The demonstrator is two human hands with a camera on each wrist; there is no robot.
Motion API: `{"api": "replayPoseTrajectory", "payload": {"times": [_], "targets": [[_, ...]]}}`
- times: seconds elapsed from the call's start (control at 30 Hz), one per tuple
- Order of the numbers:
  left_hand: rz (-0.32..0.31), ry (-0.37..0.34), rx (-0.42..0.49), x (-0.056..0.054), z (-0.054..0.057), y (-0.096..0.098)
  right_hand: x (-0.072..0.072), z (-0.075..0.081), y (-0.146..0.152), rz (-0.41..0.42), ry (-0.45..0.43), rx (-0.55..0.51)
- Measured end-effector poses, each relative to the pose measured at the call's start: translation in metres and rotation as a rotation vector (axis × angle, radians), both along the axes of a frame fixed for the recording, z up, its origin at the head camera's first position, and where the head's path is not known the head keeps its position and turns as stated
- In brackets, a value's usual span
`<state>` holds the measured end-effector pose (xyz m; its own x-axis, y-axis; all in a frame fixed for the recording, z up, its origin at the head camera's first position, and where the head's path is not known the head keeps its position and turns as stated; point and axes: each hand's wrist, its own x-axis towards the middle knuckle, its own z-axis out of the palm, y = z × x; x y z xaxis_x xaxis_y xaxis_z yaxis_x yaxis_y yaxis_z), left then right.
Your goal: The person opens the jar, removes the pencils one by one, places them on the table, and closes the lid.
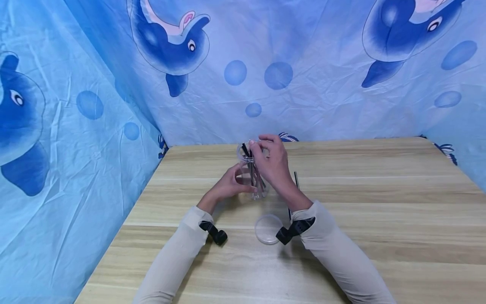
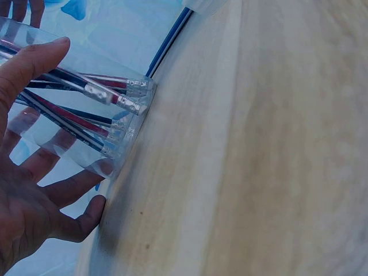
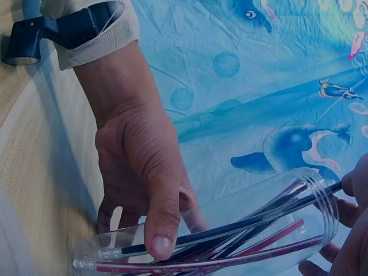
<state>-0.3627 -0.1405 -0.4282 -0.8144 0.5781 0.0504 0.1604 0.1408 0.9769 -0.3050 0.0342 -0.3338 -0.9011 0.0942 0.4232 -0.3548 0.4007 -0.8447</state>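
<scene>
A clear plastic jar (image 2: 69, 150) holds several dark and red pencils (image 2: 72, 123), whose eraser ends lie at its bottom. In the head view it stands near the back of the table, its bottom close to the tabletop. My left hand (image 1: 229, 182) grips it from the left side, thumb on one side and fingers round the other. At the open mouth, my right hand (image 1: 274, 158) pinches the tip of a dark pencil (image 3: 282, 209), which sticks out past the rim while its eraser end is still inside the jar.
A round clear lid (image 1: 268, 229) lies on the wooden table (image 1: 182, 261) in front of the jar. Another dark pencil (image 1: 296, 180) lies beside my right forearm, partly hidden by it. A blue dolphin-printed cloth (image 1: 322, 105) hangs behind the table's back edge.
</scene>
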Motion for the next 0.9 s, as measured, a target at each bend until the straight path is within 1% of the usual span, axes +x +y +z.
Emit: {"api": "replayPoseTrajectory", "payload": {"times": [0.2,0.4,0.67,0.8,0.9], "targets": [[0.0,0.011,0.007,0.0,0.0,0.0,0.002,0.005,0.001,-0.004,0.026,-0.037],[0.013,0.018,0.001,-0.001,-0.001,0.0,0.004,0.011,0.003,-0.001,0.075,-0.097],[0.017,0.009,0.016,-0.001,-0.002,0.0,0.005,0.014,0.004,0.041,0.075,-0.186],[0.019,0.017,0.003,-0.002,-0.002,0.0,0.006,0.016,0.005,0.057,0.094,-0.208],[0.02,0.019,-0.002,-0.003,-0.003,0.0,0.007,0.016,0.006,0.054,0.111,-0.208]]}}
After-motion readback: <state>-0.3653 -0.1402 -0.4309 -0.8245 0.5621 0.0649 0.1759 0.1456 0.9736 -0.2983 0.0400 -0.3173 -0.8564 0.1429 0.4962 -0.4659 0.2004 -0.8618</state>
